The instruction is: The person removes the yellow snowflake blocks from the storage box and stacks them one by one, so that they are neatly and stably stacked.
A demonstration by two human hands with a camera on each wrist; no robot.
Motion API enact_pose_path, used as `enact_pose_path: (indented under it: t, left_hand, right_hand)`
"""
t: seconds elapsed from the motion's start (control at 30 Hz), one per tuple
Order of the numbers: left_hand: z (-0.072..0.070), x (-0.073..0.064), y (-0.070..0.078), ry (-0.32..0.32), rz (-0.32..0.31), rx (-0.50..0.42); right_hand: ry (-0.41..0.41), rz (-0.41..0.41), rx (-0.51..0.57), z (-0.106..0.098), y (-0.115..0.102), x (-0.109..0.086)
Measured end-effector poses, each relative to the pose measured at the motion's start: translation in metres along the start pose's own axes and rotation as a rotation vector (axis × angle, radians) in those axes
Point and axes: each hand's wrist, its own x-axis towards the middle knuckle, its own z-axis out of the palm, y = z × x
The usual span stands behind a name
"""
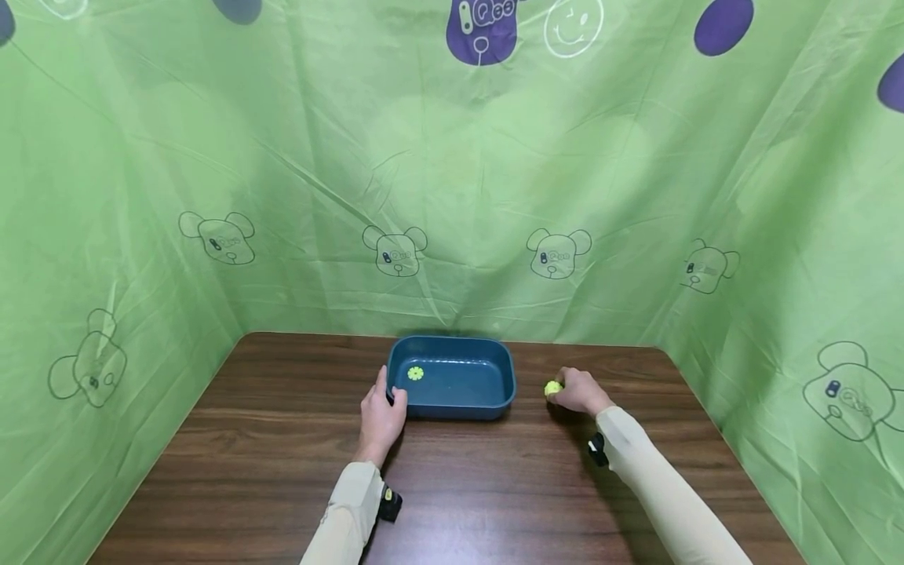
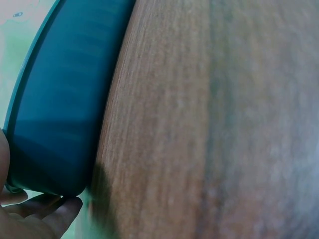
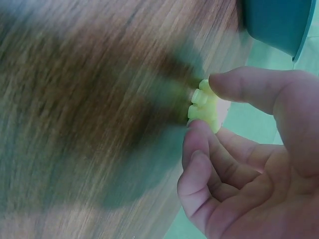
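A dark blue plastic tub (image 1: 452, 411) stands near the back of the table. One yellow-green flower-shaped piece (image 1: 415, 373) lies inside it, towards the left. My left hand (image 1: 381, 420) holds the tub's near left corner, thumb over the rim and fingers along the outer left side. In the left wrist view the fingers (image 2: 62, 216) touch the end of the tub (image 2: 60, 109). To the right of the tub, my right hand (image 1: 579, 392) pinches another yellow-green flower-shaped piece (image 3: 204, 107) between thumb and fingertips, just above the table. Part of that piece is hidden by the fingers.
The brown wooden table (image 1: 466, 479) runs beneath both hands. Green cloth (image 1: 459, 173) printed with bear heads hangs behind the table and along both sides. Dark devices are strapped at both wrists.
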Motion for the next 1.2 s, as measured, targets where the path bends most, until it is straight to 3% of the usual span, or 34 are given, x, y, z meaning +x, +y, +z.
enact_pose_path:
  t: [0.2,0.33,0.5,0.63,0.77,0.93,1.2]
  left_hand:
    - [0.002,0.000,0.001,0.002,0.001,-0.006]
    - [0.001,-0.002,0.002,-0.002,0.007,-0.014]
    - [0.000,-0.002,0.002,0.000,0.011,-0.013]
    - [-0.001,0.000,0.002,0.008,0.014,-0.014]
    - [-0.001,0.001,0.001,0.023,0.012,-0.013]
    - [0.001,0.000,-0.001,0.032,0.019,-0.010]
    - [-0.001,-0.001,0.001,0.034,0.034,0.004]
  right_hand:
    - [-0.044,0.022,-0.031,-0.006,0.000,-0.003]
    - [-0.048,0.005,-0.103,-0.023,-0.007,-0.003]
    - [0.063,-0.088,-0.104,-0.049,-0.040,0.007]
    - [0.134,-0.197,-0.051,-0.052,-0.080,0.019]
    - [0.152,-0.274,-0.047,-0.034,-0.122,0.031]
    - [0.090,-0.328,-0.017,-0.003,-0.166,0.041]
    - [-0.014,-0.243,0.223,0.052,-0.204,0.064]
